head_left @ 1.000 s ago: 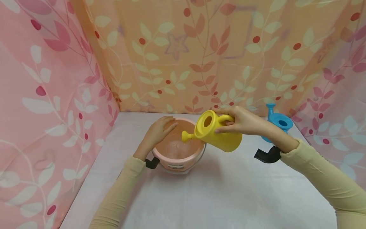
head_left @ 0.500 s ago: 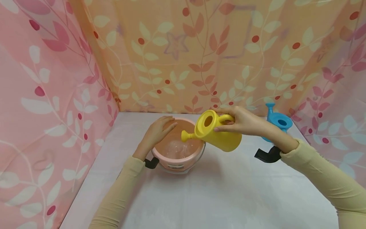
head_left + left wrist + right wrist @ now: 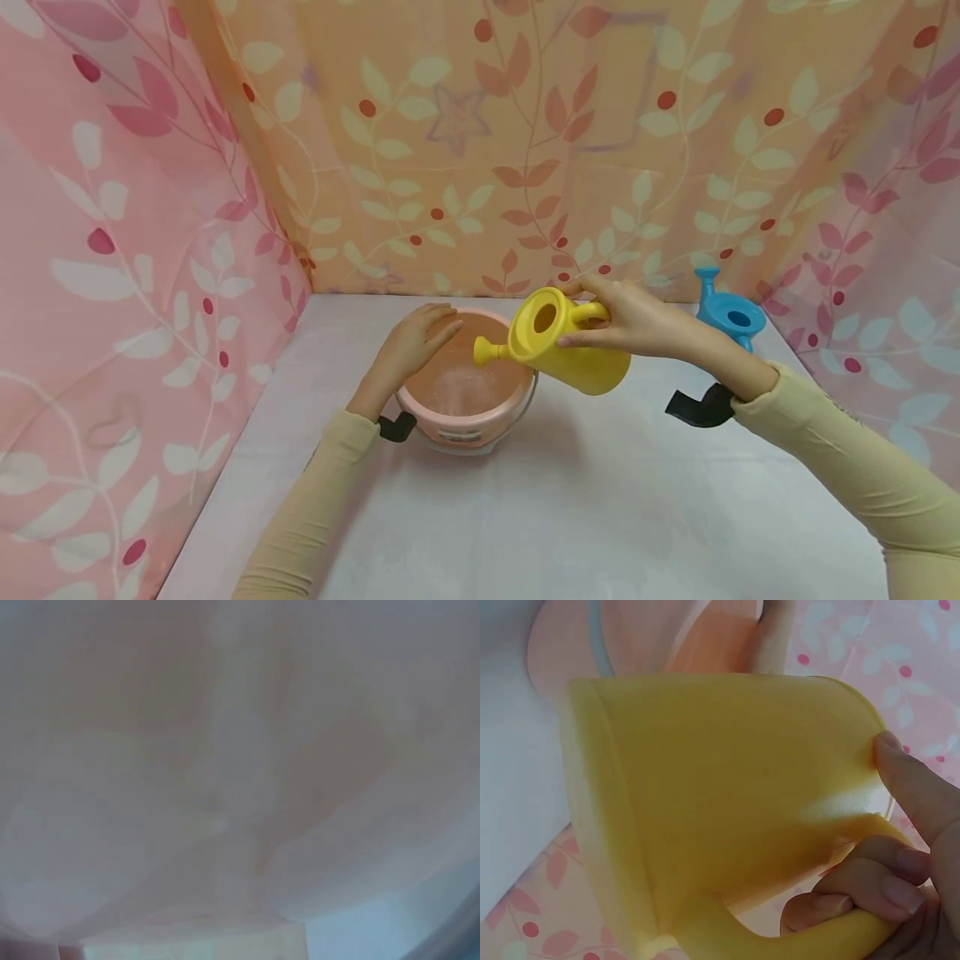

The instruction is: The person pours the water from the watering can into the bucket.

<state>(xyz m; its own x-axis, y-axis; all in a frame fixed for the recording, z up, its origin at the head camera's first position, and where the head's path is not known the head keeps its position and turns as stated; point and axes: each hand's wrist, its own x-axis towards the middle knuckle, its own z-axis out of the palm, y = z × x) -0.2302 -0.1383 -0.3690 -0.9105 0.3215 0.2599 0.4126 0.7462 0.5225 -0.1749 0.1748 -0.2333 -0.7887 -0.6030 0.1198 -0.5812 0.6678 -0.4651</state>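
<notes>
My right hand (image 3: 637,321) holds a yellow watering can (image 3: 581,362) by its handle, fingers curled through it and thumb against the body. The can is tilted, its spout's round head (image 3: 483,352) over the opening of a pink bucket (image 3: 468,429). Water (image 3: 465,387) lies in the bucket. In the right wrist view the fingers (image 3: 870,881) wrap the handle beside the yellow wall. My left hand (image 3: 412,346) rests at the bucket's left rim, fingers extended and thumb apart. The left wrist view is filled by a blurred pale surface close up.
A blue watering can (image 3: 731,315) stands at the back right, partly behind my right forearm. Leaf-patterned cloth (image 3: 465,192) hangs at the back and both sides. A white cloth (image 3: 570,517) covers the table. The bucket's thin handle (image 3: 525,412) hangs at its right side.
The water rippled strongly half a second ago and looks calmer now. The yellow watering can has shifted very slightly left, still tilted. My left hand stays at the rim.
</notes>
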